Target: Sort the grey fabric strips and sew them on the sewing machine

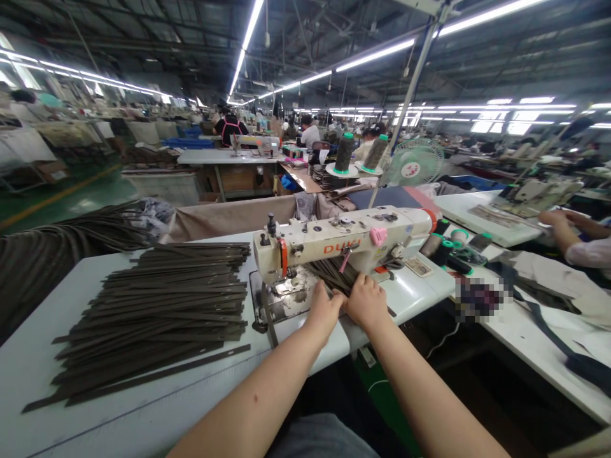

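Observation:
Under the arm of a white sewing machine [344, 238] lies a loose bundle of dark fabric strips [334, 272]. My left hand [325, 312] is closed in a pinch at the near end of these strips, just right of the metal needle plate [291, 296]. Beside it, with the thumbs close together, my right hand [367, 302] is curled around strips; its fingers partly hide them. A strip end pokes out to the right of that hand. Left of the machine, a wide pile of dark strips [172, 299] covers the white tabletop [157, 426].
Thread cones [344, 152] stand behind the machine near a green fan [414, 164]. More spools [458, 242] lie at the table's right end. A co-worker's hands [561, 219] are at the neighbouring table on the right. Long dark strips [62, 254] hang at far left.

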`<state>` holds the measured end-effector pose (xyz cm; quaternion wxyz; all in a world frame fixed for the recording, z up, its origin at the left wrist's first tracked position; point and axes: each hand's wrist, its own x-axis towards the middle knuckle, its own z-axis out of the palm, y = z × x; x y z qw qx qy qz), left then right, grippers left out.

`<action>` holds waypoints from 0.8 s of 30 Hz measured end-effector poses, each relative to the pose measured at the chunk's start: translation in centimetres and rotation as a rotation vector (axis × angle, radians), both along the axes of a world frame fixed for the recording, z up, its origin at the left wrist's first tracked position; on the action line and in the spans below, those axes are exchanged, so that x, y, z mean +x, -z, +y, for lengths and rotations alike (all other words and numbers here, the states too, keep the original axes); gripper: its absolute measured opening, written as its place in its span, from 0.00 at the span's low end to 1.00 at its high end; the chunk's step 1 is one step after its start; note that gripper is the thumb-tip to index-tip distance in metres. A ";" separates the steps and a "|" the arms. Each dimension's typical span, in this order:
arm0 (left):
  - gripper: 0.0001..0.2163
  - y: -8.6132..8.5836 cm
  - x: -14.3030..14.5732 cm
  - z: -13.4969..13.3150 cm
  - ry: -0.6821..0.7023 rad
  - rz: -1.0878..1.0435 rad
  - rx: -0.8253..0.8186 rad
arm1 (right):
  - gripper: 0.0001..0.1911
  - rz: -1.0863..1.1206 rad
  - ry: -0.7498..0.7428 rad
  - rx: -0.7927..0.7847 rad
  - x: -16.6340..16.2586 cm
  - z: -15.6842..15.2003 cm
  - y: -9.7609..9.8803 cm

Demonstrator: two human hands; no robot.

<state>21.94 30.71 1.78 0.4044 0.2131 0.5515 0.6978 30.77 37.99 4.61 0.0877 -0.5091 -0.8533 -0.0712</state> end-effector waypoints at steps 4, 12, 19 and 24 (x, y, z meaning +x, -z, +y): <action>0.26 1.0 0.3 -3.2 -0.003 0.080 -0.023 | 0.43 0.050 -0.083 0.140 -0.1 -1.4 0.1; 0.13 0.9 -0.9 -12.3 0.215 0.032 0.038 | 0.24 0.139 -0.448 0.210 -0.3 -8.1 -0.3; 0.11 -0.7 -3.5 -21.3 0.215 -0.188 -0.030 | 0.13 0.323 -1.038 -0.117 -4.9 -13.6 -0.5; 0.12 0.2 -4.2 -26.3 0.070 -0.202 -0.065 | 0.14 0.265 -1.132 -0.206 -9.6 -15.8 1.0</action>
